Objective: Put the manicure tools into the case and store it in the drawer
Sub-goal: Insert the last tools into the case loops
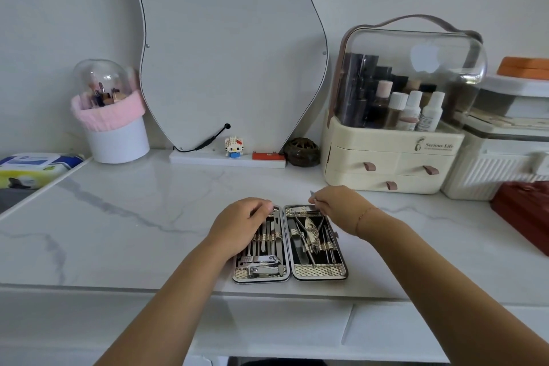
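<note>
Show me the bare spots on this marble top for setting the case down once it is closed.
Widest bare patch: left of the open manicure case, between the wipes pack, white brush holder and front edge. A smaller strip lies behind the case, before the mirror base. The right side is crowded: cream drawer organizer, white ribbed box, dark red case.

Open manicure case (289,244) lying flat on white marbled surface (133,217), both halves lined with metal tools under straps. Left hand (237,227) resting palm-down on the left half; right hand (338,206) above the right half's far edge, fingers (319,197) pinching a thin metal tool (312,194). Cream drawer organiser (389,157) behind, to the right.
</note>
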The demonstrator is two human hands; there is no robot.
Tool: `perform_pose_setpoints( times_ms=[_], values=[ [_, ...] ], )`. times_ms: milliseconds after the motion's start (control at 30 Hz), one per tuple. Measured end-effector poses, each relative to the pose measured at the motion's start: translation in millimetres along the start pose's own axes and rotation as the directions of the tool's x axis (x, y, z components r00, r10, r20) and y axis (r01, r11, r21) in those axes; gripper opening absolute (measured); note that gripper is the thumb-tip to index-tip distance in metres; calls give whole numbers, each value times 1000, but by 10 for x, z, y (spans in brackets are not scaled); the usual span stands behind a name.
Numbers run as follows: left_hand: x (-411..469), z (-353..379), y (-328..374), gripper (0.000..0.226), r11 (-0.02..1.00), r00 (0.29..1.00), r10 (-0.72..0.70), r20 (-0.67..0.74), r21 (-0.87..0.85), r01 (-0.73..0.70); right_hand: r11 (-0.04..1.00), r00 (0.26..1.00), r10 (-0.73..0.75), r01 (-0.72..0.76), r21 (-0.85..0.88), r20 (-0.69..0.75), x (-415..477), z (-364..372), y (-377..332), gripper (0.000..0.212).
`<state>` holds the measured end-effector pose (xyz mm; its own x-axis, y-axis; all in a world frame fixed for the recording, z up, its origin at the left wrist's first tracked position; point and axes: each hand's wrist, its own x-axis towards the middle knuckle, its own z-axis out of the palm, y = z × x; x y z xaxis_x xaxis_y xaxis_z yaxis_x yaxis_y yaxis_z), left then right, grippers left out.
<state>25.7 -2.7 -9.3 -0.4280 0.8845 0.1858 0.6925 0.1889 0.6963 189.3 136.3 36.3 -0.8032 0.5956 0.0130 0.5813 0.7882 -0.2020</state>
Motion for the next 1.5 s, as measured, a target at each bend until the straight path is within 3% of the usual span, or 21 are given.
perform_pose_setpoints(
  times_ms=[67,333,500,633,733,1000,1167,1500],
  values=[
    [-3,2,2,38,1000,1000,-1,1,-6,1,998,1000,-25,26,-60,5,22,-17,-24,29],
    [7,3,-3,37,1000,1000,-12,-7,-19,12,997,997,-72,72,13,-15,119,-124,-6,20],
    [6,3,-1,38,1000,1000,-18,-8,-24,18,977,997,-73,65,205,31,164,-160,63,15],
    [6,-1,-8,37,999,1000,-17,-11,-27,16,848,995,-99,70,526,27,139,-148,180,14],
    [9,-1,-3,37,999,1000,-22,-11,-36,21,782,997,-78,56,621,8,121,-111,203,12],
    [2,-7,6,37,999,999,-36,-13,-28,36,901,999,-15,32,434,-44,216,-1,42,20],
    [-3,-15,16,39,999,999,-46,-11,-27,46,877,996,35,11,480,-86,210,116,55,28],
    [-18,-30,54,49,997,997,-72,5,-33,72,869,995,22,28,493,-95,142,130,118,7]
  ],
)
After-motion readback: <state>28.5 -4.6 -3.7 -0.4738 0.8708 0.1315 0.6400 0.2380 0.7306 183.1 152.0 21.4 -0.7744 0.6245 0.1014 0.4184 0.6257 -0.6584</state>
